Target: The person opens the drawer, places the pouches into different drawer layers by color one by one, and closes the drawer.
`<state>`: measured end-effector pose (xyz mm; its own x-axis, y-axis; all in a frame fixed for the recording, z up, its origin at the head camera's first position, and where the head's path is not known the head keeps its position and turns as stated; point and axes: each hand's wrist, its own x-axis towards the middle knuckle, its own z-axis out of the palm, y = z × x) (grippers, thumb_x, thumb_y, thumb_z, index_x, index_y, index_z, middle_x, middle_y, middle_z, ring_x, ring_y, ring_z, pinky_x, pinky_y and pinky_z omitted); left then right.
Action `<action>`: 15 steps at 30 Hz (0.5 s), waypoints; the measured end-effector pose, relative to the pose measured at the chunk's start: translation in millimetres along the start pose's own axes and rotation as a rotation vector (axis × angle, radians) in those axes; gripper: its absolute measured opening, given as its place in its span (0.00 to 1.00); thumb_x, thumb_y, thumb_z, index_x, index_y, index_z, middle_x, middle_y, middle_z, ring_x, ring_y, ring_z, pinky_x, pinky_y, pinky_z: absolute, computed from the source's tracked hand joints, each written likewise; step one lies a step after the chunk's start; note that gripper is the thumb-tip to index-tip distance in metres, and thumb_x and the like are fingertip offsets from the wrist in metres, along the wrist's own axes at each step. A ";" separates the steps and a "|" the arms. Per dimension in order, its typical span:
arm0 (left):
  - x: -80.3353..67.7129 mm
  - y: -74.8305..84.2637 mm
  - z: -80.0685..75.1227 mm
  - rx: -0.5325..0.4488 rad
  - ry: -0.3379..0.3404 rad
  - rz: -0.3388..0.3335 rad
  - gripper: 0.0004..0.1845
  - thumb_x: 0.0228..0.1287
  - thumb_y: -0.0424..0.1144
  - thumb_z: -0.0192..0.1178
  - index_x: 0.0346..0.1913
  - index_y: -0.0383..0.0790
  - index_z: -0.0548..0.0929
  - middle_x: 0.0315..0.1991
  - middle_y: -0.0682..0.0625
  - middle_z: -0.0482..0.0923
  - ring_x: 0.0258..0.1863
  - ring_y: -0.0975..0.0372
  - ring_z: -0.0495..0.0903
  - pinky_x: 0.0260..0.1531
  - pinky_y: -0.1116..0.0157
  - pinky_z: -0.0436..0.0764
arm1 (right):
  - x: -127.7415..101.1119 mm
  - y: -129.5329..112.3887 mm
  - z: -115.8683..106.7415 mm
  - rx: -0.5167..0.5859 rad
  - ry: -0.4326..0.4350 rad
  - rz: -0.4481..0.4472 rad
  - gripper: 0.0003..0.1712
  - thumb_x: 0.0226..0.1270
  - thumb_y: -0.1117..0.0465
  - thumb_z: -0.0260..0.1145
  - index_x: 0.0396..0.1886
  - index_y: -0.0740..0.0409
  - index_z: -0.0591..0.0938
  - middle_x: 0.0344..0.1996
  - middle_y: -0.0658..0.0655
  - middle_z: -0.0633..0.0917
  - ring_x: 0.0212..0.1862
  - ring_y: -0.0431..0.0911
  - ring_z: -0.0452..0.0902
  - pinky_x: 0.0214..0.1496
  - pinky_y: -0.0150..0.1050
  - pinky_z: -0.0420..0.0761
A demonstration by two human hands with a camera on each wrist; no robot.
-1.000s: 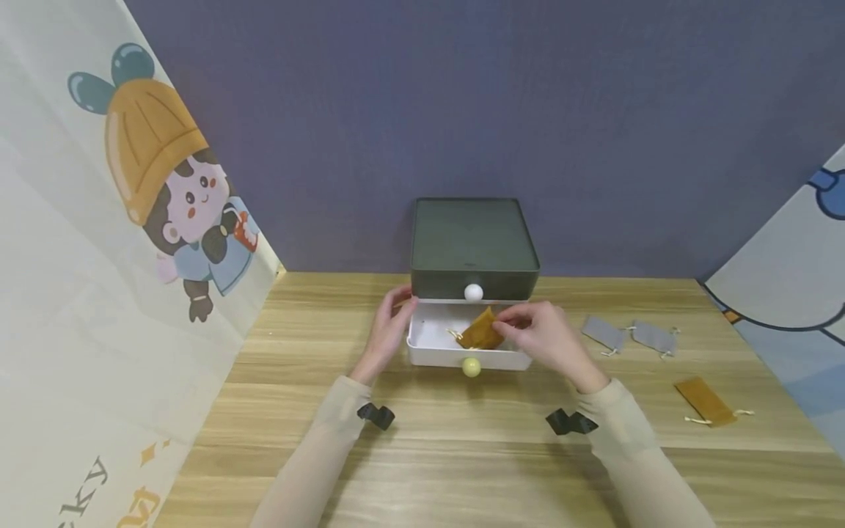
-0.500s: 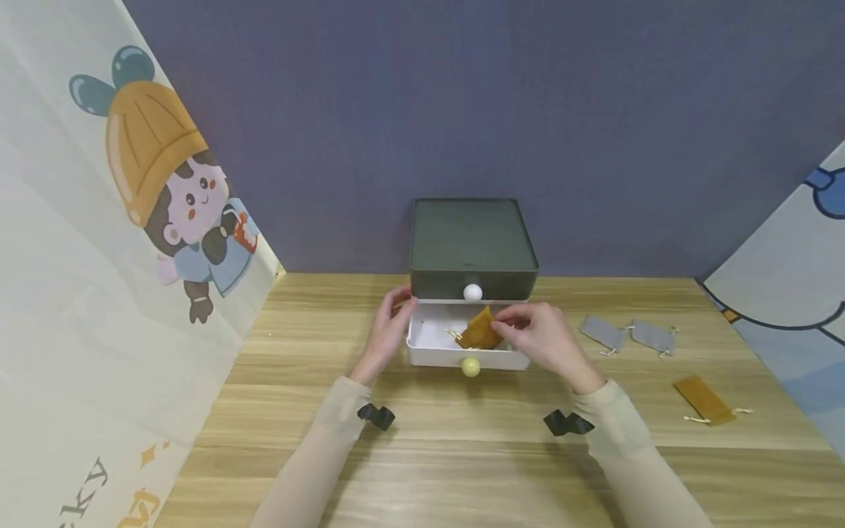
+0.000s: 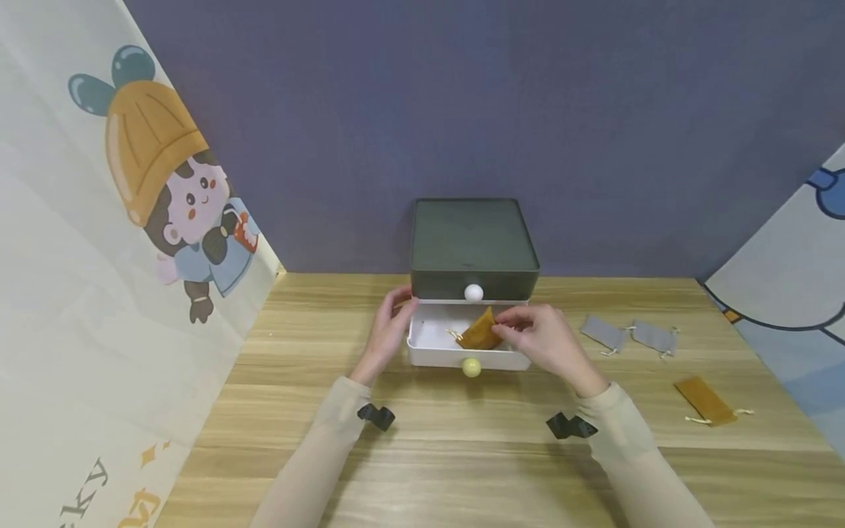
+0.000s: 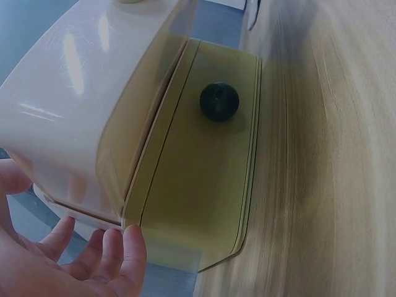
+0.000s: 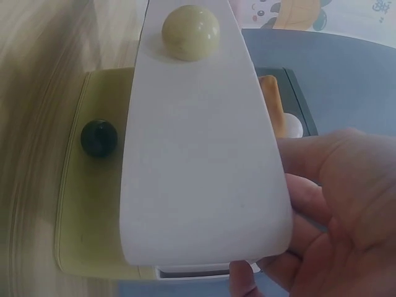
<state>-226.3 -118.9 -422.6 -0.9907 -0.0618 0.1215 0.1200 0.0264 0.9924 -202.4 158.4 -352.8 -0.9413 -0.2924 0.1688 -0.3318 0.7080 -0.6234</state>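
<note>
A white drawer [image 3: 439,357] with a yellow knob stands pulled out below the dark green top drawer of a small drawer unit [image 3: 472,235]. Inside it, an ochre drawstring pouch [image 3: 478,334] leans up, its cord ends at the left. My right hand [image 3: 548,345] reaches over the drawer's right side and pinches the pouch's edge between thumb and fingers. In the right wrist view, the pouch [image 5: 272,102] shows only partly behind the drawer. My left hand [image 3: 384,330] rests against the unit's left side, and its fingertips [image 4: 133,244] touch the edge near the pulled-out drawer.
Two grey drawstring pouches [image 3: 604,334] lie to the right of the unit. Another ochre pouch [image 3: 705,401] lies nearer, at the right. A shut yellow-green drawer [image 4: 198,167] with a dark knob is at the bottom of the unit. Behind stands a blue-grey partition [image 3: 330,147].
Almost nothing differs. My right hand has shifted very slightly at the pouch, while the left hand and the drawer have stayed in place.
</note>
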 end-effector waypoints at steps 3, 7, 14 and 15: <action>0.4 0.1 0.0 0.003 -0.001 0.000 0.25 0.80 0.40 0.57 0.74 0.33 0.73 0.72 0.34 0.75 0.67 0.40 0.78 0.65 0.44 0.82 | -0.6 0.1 -0.1 0.001 0.003 0.006 0.08 0.70 0.58 0.76 0.45 0.56 0.93 0.42 0.55 0.94 0.38 0.44 0.86 0.34 0.34 0.81; 1.0 0.0 -0.5 -0.004 0.001 -0.006 0.25 0.80 0.40 0.58 0.74 0.34 0.73 0.72 0.34 0.75 0.67 0.41 0.78 0.66 0.44 0.81 | -1.5 -0.1 -0.4 0.001 0.007 0.004 0.08 0.70 0.58 0.76 0.45 0.54 0.93 0.41 0.54 0.94 0.39 0.44 0.86 0.35 0.35 0.81; 1.2 -0.8 -0.1 0.001 -0.003 0.000 0.25 0.80 0.39 0.57 0.73 0.33 0.73 0.72 0.33 0.75 0.66 0.40 0.79 0.64 0.45 0.83 | -4.6 -0.4 0.3 0.029 0.015 -0.003 0.06 0.71 0.59 0.75 0.43 0.54 0.93 0.39 0.53 0.94 0.36 0.44 0.83 0.31 0.33 0.78; 1.2 -0.9 -0.2 0.002 -0.004 -0.001 0.25 0.80 0.39 0.57 0.73 0.33 0.73 0.71 0.33 0.75 0.66 0.40 0.79 0.64 0.45 0.83 | -5.3 -0.5 0.6 0.024 0.019 -0.004 0.06 0.71 0.59 0.75 0.43 0.54 0.93 0.39 0.53 0.94 0.35 0.43 0.82 0.30 0.33 0.77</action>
<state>-227.6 -119.2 -423.4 -0.9910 -0.0574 0.1206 0.1191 0.0281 0.9925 -197.2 159.2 -353.9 -0.9409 -0.2831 0.1859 -0.3346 0.6912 -0.6405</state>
